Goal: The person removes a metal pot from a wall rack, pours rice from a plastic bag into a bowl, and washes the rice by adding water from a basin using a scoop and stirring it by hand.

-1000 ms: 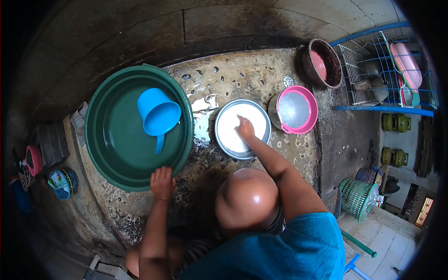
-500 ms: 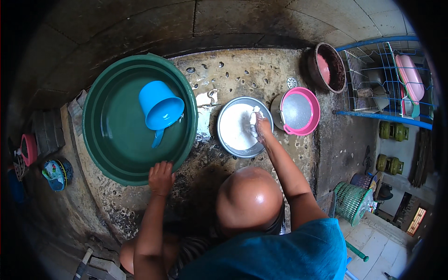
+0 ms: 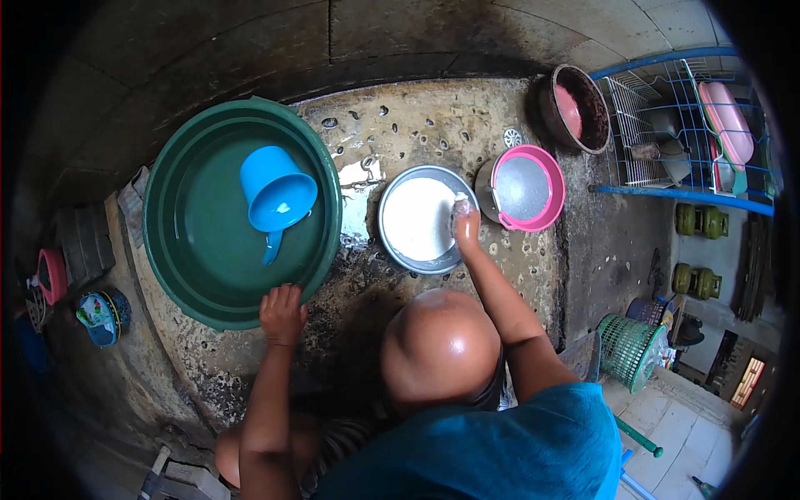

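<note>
My left hand (image 3: 283, 317) rests at the near rim of a large green tub (image 3: 200, 312), its fingers curled over the edge. Inside the tub, which holds some water, a blue dipper (image 3: 279, 187) lies tipped with its handle toward me. My right hand (image 3: 467, 229) is at the right inner side of a round grey metal pan (image 3: 439, 265), with its fingers bunched together. White stuff clings to those fingers; whether they pinch anything is hard to see. A white layer (image 3: 417, 218) fills the pan; its kind cannot be made out.
Right of the pan stands a pink-rimmed pail (image 3: 557, 193), with a dark-brown basin (image 3: 596, 133) behind it. A blue wire dish rack (image 3: 658, 196) is at the far right, above a green basket (image 3: 627, 350). My knee (image 3: 442, 350) rises close to the pan.
My right hand has drawn its fingers in closer at the pan's right side, where they were more stretched out. The whole view has shifted slightly. My left hand stays on the tub rim.
</note>
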{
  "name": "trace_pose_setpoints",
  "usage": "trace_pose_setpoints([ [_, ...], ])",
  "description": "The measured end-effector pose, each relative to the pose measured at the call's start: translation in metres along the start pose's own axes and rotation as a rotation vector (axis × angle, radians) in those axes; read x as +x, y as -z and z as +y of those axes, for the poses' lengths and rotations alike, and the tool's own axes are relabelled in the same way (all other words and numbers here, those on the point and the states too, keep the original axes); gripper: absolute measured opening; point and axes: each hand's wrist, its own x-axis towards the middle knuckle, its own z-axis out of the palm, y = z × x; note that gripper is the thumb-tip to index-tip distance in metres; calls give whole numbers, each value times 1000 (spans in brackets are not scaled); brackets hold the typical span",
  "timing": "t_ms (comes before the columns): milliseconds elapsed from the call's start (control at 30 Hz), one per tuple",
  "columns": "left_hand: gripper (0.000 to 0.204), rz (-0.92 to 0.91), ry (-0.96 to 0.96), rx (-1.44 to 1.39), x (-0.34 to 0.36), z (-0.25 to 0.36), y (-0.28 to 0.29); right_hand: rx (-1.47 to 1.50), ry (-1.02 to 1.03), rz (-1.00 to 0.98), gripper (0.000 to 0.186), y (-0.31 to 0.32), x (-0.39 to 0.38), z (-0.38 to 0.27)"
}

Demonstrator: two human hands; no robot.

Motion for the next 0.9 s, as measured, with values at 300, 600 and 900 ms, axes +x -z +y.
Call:
trace_pose_setpoints([
  [300,42,-21,35,20,-7,-2,0,-1108,641,-605,64,-44,-46,-45],
  [600,44,-22,-2,-2,5,4,-4,362,-395,-164,39,-47,23,36],
  [900,44,-21,21,31,-10,-8,-4,290,-554,-255,47,-9,2,-34],
])
